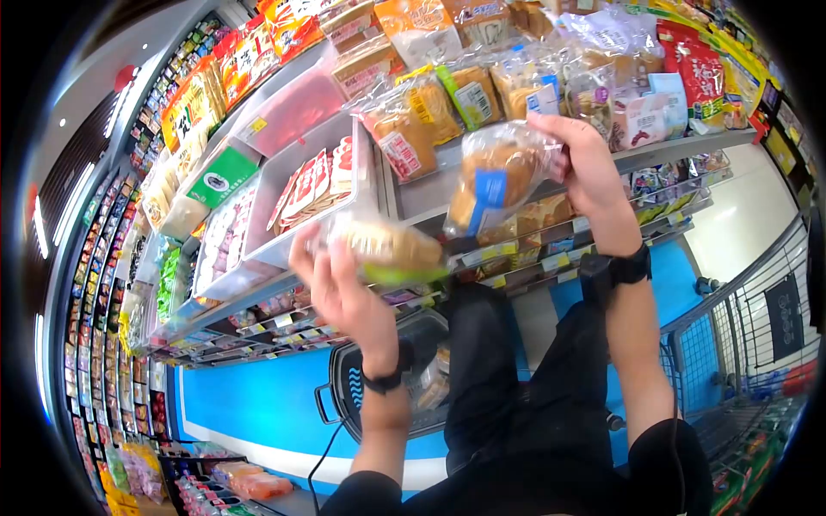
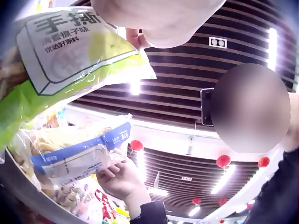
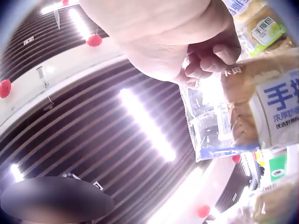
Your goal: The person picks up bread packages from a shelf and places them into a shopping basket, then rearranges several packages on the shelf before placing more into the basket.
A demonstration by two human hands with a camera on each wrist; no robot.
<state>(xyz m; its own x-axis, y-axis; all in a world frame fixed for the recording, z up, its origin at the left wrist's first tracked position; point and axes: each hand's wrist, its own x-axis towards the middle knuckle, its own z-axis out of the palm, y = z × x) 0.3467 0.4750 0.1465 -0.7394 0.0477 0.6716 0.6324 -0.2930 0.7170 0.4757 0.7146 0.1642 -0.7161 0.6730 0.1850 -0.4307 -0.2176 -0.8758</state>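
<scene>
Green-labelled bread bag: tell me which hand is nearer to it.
Left. The left hand grips the green-labelled bread bag; the right hand is apart, up to its right, holding the blue-labelled bread bag.

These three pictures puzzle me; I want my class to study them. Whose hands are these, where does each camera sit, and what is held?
A person wears three cameras. The head view looks down at both hands in a shop aisle. The left hand grips a green-labelled bread bag; the right hand pinches a blue-labelled bread bag. The shelf behind carries more packaged bread. Below hangs a basket. The two wrist views look up from each wrist, so they show the bags from underneath against the ceiling lights.
</scene>
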